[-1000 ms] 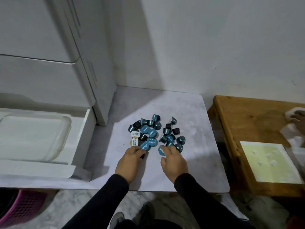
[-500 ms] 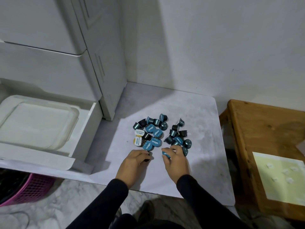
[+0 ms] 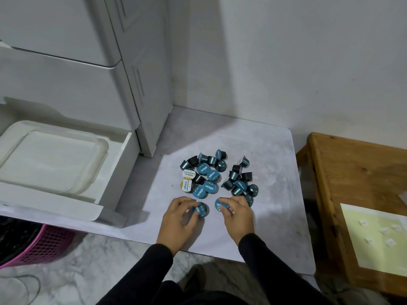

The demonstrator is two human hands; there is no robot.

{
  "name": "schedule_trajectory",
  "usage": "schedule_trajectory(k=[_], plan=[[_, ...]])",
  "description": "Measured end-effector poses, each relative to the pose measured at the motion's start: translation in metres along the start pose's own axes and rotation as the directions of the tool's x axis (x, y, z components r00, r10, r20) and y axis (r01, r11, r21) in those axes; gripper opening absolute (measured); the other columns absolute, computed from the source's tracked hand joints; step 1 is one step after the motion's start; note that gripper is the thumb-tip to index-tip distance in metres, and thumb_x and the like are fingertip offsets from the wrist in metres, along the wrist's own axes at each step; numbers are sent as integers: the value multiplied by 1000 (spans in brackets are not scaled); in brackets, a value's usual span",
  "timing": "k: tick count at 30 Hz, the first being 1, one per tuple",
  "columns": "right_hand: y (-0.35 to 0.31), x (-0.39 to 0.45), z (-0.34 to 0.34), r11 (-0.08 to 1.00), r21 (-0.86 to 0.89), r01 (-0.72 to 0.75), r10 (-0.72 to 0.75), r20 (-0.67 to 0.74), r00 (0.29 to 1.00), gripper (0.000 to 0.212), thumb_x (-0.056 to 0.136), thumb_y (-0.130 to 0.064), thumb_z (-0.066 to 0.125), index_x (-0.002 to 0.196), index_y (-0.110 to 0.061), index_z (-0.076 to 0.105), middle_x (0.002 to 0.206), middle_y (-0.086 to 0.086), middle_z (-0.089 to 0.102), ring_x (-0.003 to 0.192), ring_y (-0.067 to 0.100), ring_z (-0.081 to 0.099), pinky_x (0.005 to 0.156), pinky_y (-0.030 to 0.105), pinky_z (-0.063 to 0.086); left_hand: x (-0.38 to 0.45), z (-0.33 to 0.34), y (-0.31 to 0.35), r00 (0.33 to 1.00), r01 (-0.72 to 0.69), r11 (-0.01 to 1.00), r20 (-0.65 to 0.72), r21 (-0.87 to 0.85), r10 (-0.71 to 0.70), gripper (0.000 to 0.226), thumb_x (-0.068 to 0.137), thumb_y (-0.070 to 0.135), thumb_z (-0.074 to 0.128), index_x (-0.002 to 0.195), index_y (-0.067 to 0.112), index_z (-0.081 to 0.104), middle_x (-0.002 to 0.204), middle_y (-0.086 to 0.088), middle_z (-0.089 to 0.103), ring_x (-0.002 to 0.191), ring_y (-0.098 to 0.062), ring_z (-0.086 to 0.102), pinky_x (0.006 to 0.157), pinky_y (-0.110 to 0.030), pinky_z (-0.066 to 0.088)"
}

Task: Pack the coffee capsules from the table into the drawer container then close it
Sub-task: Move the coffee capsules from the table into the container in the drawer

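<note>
Several coffee capsules (image 3: 212,176), mostly blue with two white-and-yellow ones, lie in a heap on the grey table (image 3: 264,150). My left hand (image 3: 179,221) pinches a blue capsule (image 3: 200,209) at the heap's near edge. Beside it my right hand (image 3: 237,213) pinches another blue capsule (image 3: 220,205). To the left, the white drawer (image 3: 123,150) stands pulled out of its cabinet, and a clear plastic container (image 3: 52,155) sits inside it.
The white drawer cabinet (image 3: 88,62) rises behind the drawer. A wooden board (image 3: 343,172) with a yellow sheet (image 3: 374,234) lies at the right. A pink basket (image 3: 39,245) sits under the drawer at lower left. The wall stands behind the table.
Both hands have drawn back from the heap toward me, each pinching a blue capsule clear of the pile. The view has swung left and shows more of the drawer.
</note>
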State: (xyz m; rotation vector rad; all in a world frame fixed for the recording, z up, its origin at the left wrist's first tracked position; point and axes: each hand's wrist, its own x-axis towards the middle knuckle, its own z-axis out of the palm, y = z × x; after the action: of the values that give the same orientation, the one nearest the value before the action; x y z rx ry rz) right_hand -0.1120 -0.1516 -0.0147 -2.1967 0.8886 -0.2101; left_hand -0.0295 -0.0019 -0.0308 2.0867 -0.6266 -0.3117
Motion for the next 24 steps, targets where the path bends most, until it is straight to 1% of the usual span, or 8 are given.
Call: schedule_trajectory(k=[2,4,8,12,16,19,21,24], plan=[[-1,1,1,1000,13,-26,26,-5,1000,24,85,-1,58,103,-12,70,110,6,54,93,18,57,86,15,41,5,0,4,997,61,998,41,12,-62,20,84,18,64,102,26,68,109,8,55,95,-5,54,85,-5,36],[-3,3,1,999,23,-44,45,-16,999,24,84,1,57,100,-11,71,109,7,56,94,21,59,87,17,42,9,1,6,991,115,993,63,3,-115,18,85,16,63,100,26,69,104,6,59,91,-8,56,82,-10,38],[-8,5,-1,992,83,-91,93,-18,996,23,84,5,55,96,-6,71,106,9,58,87,17,58,69,-6,36,11,0,10,958,282,950,94,-135,-271,17,85,10,61,90,23,71,93,5,71,85,-7,63,69,-2,41],[-15,5,-8,982,152,-114,120,-33,992,20,85,2,56,92,-8,73,100,5,61,86,17,60,67,-4,37,14,-6,19,944,328,924,102,-197,-313,19,85,8,60,86,20,74,88,2,73,78,1,61,62,4,39],[-33,17,-24,971,229,-66,85,-73,994,23,85,2,56,89,-13,73,96,5,65,83,14,61,77,18,50,26,-28,42,961,276,916,56,-292,-271,20,85,4,61,82,20,73,83,7,71,71,5,61,62,2,41],[-57,30,-41,940,341,-30,62,-81,995,25,85,1,56,86,-17,73,99,7,67,85,21,64,81,39,56,43,-60,63,983,179,938,23,-296,-180,22,84,4,63,80,24,72,81,14,70,69,13,60,66,-1,42],[-79,35,-54,933,359,19,13,-87,996,25,86,-1,56,85,-19,73,98,5,68,84,19,64,78,32,54,55,-87,75,993,113,954,7,-278,-116,20,83,6,64,81,24,73,81,11,72,70,10,61,66,-1,42],[-115,37,-70,909,409,78,-55,-66,996,25,86,-3,56,83,-21,73,94,0,71,78,6,63,73,22,53,69,-136,90,1000,22,966,11,-257,-20,23,84,9,65,78,31,71,82,9,74,75,-1,66,74,-12,49]])
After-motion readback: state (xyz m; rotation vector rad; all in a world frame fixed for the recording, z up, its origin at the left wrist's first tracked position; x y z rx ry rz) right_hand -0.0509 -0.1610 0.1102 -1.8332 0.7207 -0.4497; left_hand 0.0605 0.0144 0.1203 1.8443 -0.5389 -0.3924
